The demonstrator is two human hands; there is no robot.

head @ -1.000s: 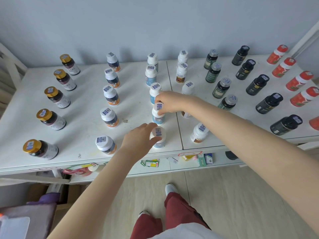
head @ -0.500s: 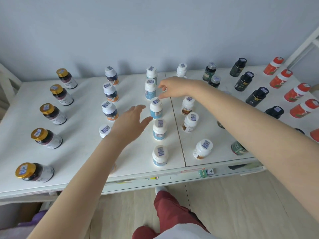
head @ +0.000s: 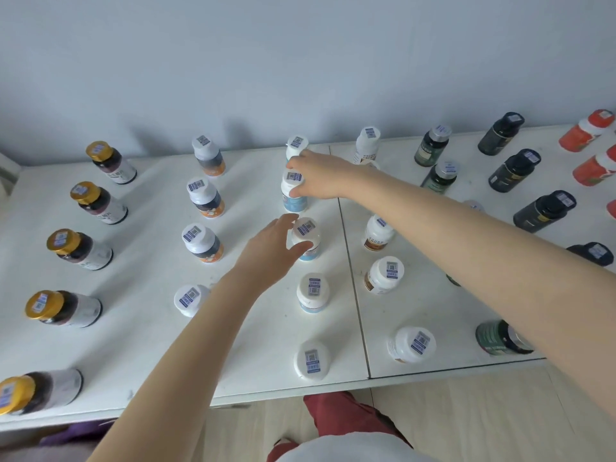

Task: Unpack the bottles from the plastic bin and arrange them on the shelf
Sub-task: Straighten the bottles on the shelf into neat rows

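Observation:
A white shelf top (head: 150,288) carries several columns of upright bottles. In the middle column of white-capped, blue-labelled bottles, my left hand (head: 270,251) curls its thumb and fingers round the third bottle from the wall (head: 308,238). My right hand (head: 320,176) reaches across and grips the cap of the second bottle from the wall (head: 293,191). Two more bottles of that column (head: 313,293) (head: 311,360) stand nearer the front edge, one (head: 296,145) by the wall. The plastic bin is out of view.
Gold-capped dark bottles (head: 78,250) line the left side, white-capped orange-labelled ones (head: 201,243) stand beside them. Brown-labelled white bottles (head: 383,275), green (head: 433,150), black (head: 543,210) and red bottles (head: 586,130) fill the right. A seam (head: 353,288) splits the top. The floor (head: 466,415) lies below.
Both hands left the front bottles and moved toward the wall. The left hand, open half a second ago, now holds the third bottle; the right holds the second. The camera tilted closer.

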